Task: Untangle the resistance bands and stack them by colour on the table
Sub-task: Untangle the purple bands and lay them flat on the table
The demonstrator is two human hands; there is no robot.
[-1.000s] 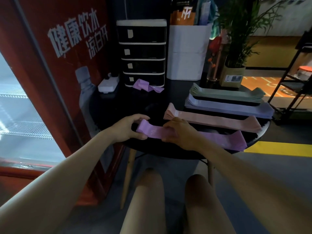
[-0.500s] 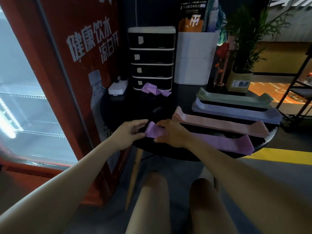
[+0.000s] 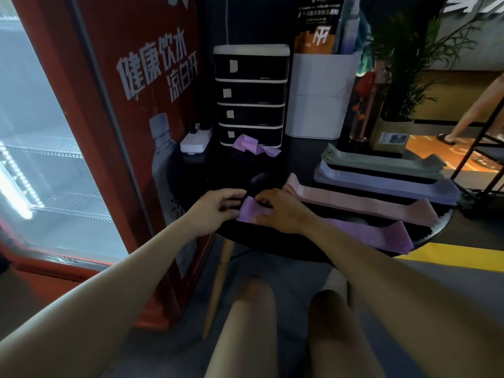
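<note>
Round black worktop (image 3: 207, 170) holds four flat stacks at the right: green stack (image 3: 381, 162) farthest, then blue stack (image 3: 387, 184), pink stack (image 3: 354, 199), purple stack (image 3: 368, 234) at the near edge. One crumpled purple band (image 3: 255, 147) lies apart at the back, by the drawer unit (image 3: 251, 95).

Step in hand, I'd say: squaring the purple stack's left end. Right hand (image 3: 283, 210) lies over it w/ fingers curled onto the band; left hand (image 3: 218, 207) pinches the end fold. Tip: keep the right palm pinning the layers, tug the fold gently w/ the left so edges line up, no stretch. Then fetch the last band.
</note>
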